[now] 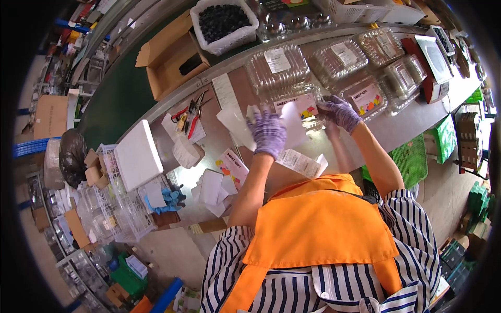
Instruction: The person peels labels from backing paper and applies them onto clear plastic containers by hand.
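My left hand (268, 132), in a purple striped glove, is smeared by motion over white backing paper (236, 125); whether it grips the paper is unclear. At the right side of a clear plastic container with a pink "Sweet-Gift" label (298, 106) is my right hand (340, 112), gloved alike, its fingers bent against the container's edge. Behind it stands a stack of clear containers (278, 65) with a white label on top. Another labelled container (367, 98) sits to the right. A strip of printed labels (300, 163) lies just in front of me.
Scissors and pliers (192, 115) lie on paper at the left. A pink label sheet (231, 168) is near the front edge. Behind are an open cardboard box (169, 62) and a lined basket of dark fruit (223, 26). A red scale (429, 70) stands at the right.
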`<control>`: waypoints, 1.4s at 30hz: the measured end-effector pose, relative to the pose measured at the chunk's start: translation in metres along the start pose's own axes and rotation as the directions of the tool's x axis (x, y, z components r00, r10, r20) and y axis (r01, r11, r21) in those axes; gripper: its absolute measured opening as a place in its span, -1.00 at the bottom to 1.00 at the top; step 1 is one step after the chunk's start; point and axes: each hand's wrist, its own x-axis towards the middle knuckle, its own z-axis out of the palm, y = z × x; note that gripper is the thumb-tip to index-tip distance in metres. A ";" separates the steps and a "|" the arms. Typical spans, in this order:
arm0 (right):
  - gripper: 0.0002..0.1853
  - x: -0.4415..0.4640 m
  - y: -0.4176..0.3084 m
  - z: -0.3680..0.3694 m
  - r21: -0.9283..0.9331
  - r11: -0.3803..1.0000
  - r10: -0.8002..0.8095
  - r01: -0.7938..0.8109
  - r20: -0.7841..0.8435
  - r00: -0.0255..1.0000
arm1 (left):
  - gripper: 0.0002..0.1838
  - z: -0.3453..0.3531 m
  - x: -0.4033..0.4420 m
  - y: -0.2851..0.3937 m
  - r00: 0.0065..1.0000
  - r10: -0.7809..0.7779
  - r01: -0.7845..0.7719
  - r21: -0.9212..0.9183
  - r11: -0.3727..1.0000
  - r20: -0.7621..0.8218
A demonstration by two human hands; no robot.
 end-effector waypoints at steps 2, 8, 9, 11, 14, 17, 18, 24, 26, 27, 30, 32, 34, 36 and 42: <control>-0.52 -0.002 -0.002 -0.003 0.004 1.000 0.002 -0.002 0.041 0.999 | -0.42 -0.009 -0.001 -0.021 0.991 -0.115 0.121 -0.109 0.987 0.061; -0.51 -0.014 -0.011 0.007 -0.036 0.995 -0.088 0.093 0.127 0.988 | -0.59 -0.068 -0.057 -0.111 0.730 -0.675 0.058 -0.976 0.212 -0.103; -0.46 -0.016 -0.009 0.013 -0.038 0.990 -0.128 0.134 0.145 0.981 | -0.61 -0.064 -0.068 -0.135 0.693 -0.720 0.032 -0.996 0.081 -0.037; -0.43 -0.015 -0.012 0.005 -0.112 0.965 -0.205 0.239 0.249 0.946 | -0.68 -0.062 -0.096 -0.163 0.580 -0.811 0.175 -0.984 0.024 0.084; -0.42 -0.031 -0.048 -0.018 -0.191 0.881 -0.410 0.434 0.152 0.899 | -0.64 -0.023 -0.146 -0.207 0.560 -0.816 0.425 -0.896 0.131 0.146; -0.46 -0.046 -0.108 -0.082 -0.430 0.712 -0.515 0.554 0.215 0.829 | -0.59 0.016 -0.188 -0.236 0.695 -0.711 0.543 -0.570 0.617 -0.109; -0.50 -0.045 -0.126 -0.119 -0.665 0.297 -0.575 0.685 0.448 0.684 | -0.60 0.031 -0.194 -0.241 0.736 -0.591 0.516 -0.293 0.805 -0.329; -0.64 -0.037 -0.163 -0.207 -0.466 0.877 -0.238 0.121 -0.201 0.950 | -0.57 -0.048 -0.140 -0.179 0.705 -0.670 0.380 -0.675 0.632 -0.231; -0.62 -0.040 -0.164 -0.201 -0.690 0.718 -0.332 0.091 -0.224 0.916 | -0.59 -0.024 -0.124 -0.171 0.806 -0.552 0.173 -0.805 0.568 -0.216; -0.62 -0.030 -0.159 -0.210 -0.714 0.698 -0.327 0.044 -0.265 0.907 | -0.59 -0.008 -0.119 -0.167 0.836 -0.537 0.202 -0.850 0.486 -0.108; -0.60 0.000 -0.136 -0.269 -0.911 0.366 -0.604 0.193 -0.075 0.793 | -0.56 0.014 -0.107 -0.135 0.893 -0.445 0.275 -0.873 0.402 0.076; -0.60 -0.003 -0.129 -0.255 -0.991 0.031 -0.732 0.127 0.064 0.678 | -0.61 0.009 -0.101 -0.112 0.816 -0.459 0.485 -0.848 0.214 0.351; -0.64 -0.037 -0.132 -0.161 -0.960 -0.223 -0.782 -0.170 0.072 0.619 | -0.67 0.014 -0.093 -0.101 0.752 -0.436 0.594 -0.796 0.121 0.495; -0.63 -0.057 -0.108 -0.069 -0.951 -0.125 -0.816 0.281 0.260 0.517 | -0.72 0.030 -0.078 -0.100 0.751 -0.406 0.614 -0.777 0.138 0.521; -0.69 -0.050 0.003 0.072 -0.686 -0.207 -0.425 0.698 0.706 0.567 | -0.74 0.016 -0.059 -0.081 0.763 -0.300 0.509 -0.818 -0.267 0.573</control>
